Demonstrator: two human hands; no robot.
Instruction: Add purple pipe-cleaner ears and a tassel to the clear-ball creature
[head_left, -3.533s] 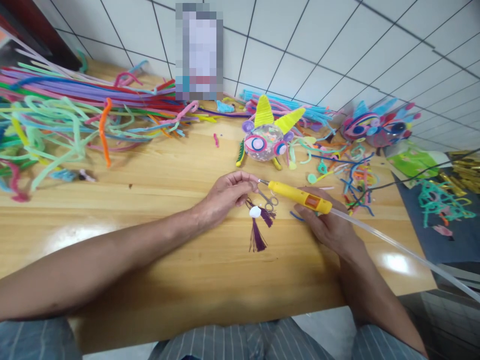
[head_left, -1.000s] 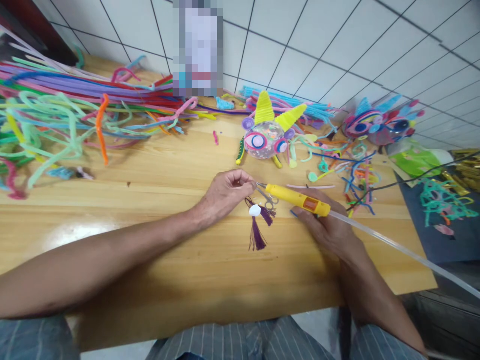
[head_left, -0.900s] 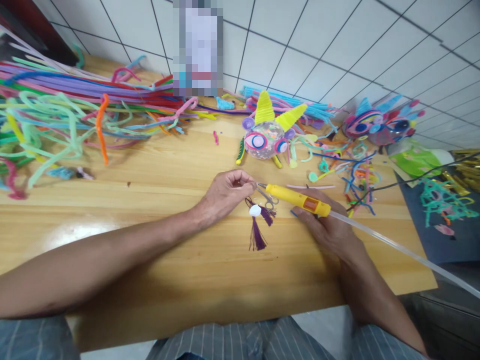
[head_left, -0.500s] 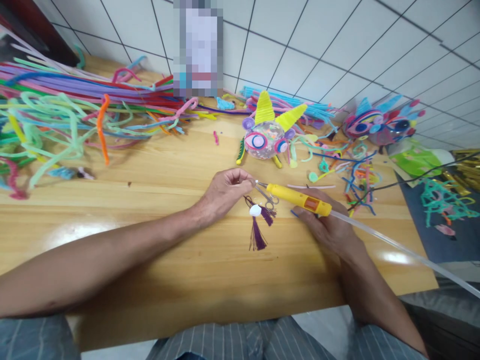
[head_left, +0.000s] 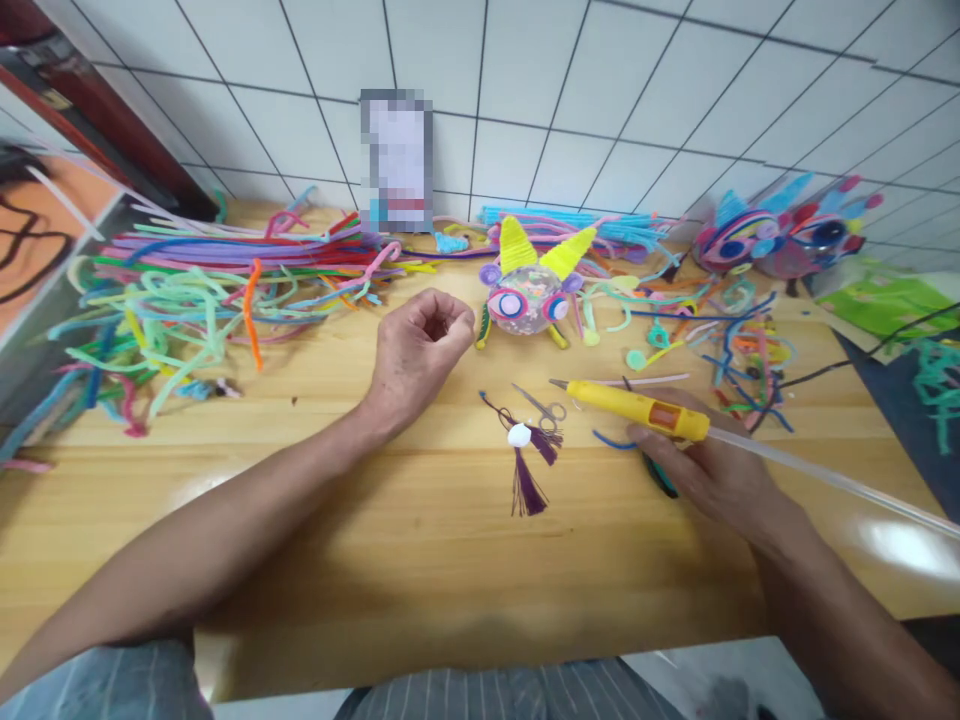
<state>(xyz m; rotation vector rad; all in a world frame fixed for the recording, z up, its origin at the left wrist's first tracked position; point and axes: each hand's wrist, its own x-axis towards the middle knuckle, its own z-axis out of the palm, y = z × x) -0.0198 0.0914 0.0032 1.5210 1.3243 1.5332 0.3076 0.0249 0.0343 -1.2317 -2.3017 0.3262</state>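
My right hand [head_left: 716,470] is wrapped round a yellow hot glue gun [head_left: 637,408], a long clear glue stick running out of its back. Its metal tip points left, over the table beside small scissors [head_left: 546,405]. Left of the gun, my left hand [head_left: 420,345] is raised with thumb and forefinger pinched together; whatever is between them is too small or hidden to make out. To its right stands a round clear figure [head_left: 523,310] with yellow ears and ringed eyes. Below lies a purple tassel [head_left: 529,485] with a white piece [head_left: 519,434] on it.
Pipe cleaners [head_left: 195,290] are heaped at the left, and loose coiled pieces [head_left: 742,350] lie at the right. Two more decorated figures [head_left: 731,235] stand by the tiled wall [head_left: 525,120]. A black cord [head_left: 840,365] crosses the right side. A blurred-out panel [head_left: 401,160] leans at the back.
My left hand has moved up and left, away from the glue gun's tip. The gun has shifted slightly right and down in my right hand. The view has also shifted.
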